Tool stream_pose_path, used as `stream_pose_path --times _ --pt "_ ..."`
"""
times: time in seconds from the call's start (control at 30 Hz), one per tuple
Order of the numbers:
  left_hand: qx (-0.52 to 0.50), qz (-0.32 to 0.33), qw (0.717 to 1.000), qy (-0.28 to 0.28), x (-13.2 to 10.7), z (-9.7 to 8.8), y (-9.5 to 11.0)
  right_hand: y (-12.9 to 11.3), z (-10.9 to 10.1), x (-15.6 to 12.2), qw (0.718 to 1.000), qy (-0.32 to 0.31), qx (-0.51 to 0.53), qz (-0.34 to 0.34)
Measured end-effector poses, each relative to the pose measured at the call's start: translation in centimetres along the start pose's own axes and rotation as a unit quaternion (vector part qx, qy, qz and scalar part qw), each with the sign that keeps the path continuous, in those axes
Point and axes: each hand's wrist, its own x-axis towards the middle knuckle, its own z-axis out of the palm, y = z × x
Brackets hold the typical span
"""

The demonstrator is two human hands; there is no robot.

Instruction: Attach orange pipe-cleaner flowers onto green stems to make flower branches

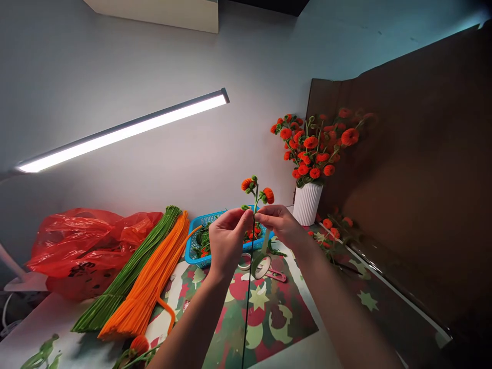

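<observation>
1. Close by, at the bottom left, an orange puff (139, 345) with green bits sits next to the person's left arm.
2. The mat (292, 302) under the arms has stars and round shapes in green, pink and cream.
3. Over the mat, the left hand (226, 238) pinches the dark stem of a flower (268, 195) between thumb and finger. The flower stands up, with orange puffs and green buds on top.
4. The right hand (282, 225) pinches the same stem from the other side. A pale strip runs down from there to a roll of tape (261, 267).
5. Pink scissors (277, 275) lie just beside the roll.
6. Off to the left, green sticks (128, 277) and orange sticks (148, 282) lie in two bunches, side by side.
7. A blue basket (198, 261) behind the hands holds green and orange bits.
8. A red bag (84, 241) lies left of the green bunch.
9. Farther back, a white vase (307, 205) is full of orange flowers (310, 142).
10. A long lamp (126, 131) glows before the wall (246, 133).
</observation>
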Motion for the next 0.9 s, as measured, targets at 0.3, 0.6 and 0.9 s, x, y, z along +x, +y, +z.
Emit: stream_pose_path --times 0.3,0.6,0.9 --pt "-0.034 0.014 0.998 -0.051 0.4 -0.1 -1.0 0.1 -0.3 0.2 0.999 0.012 0.030 0.008" --pt "0.045 0.041 0.998 0.027 -0.1 0.0 -0.7 -1.1 0.7 -0.1 0.998 0.044 -0.037 -0.006" --pt "0.051 0.023 0.998 -0.023 -0.3 -0.2 -0.1 -1.4 0.5 -0.3 0.991 0.062 -0.111 -0.032"
